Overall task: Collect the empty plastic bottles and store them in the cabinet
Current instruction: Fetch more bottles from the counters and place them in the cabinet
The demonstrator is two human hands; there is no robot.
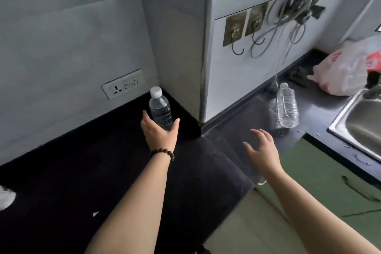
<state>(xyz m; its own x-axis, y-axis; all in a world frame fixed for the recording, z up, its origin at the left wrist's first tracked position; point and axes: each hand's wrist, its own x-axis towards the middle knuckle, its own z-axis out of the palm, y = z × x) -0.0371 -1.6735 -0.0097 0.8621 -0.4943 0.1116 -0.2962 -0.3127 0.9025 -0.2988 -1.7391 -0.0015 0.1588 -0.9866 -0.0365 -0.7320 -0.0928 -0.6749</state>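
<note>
A clear plastic bottle with a white cap (160, 108) stands upright near the back corner of the black counter (82, 171). My left hand (159, 133) grips its lower part, thumb on one side and fingers on the other. A second clear bottle with a white cap (287, 106) stands on the grey counter further right, by the wall. My right hand (261, 148) hovers over the counter with its fingers spread, short of that second bottle and touching nothing. Green cabinet doors (321, 175) show below the counter at the right.
A steel sink (362, 123) sits at the right edge, with a white and red plastic bag (344, 72) behind it. Cables and hooks (292, 16) hang on the tiled wall above the second bottle. A wall socket (123, 84) is left of the first bottle.
</note>
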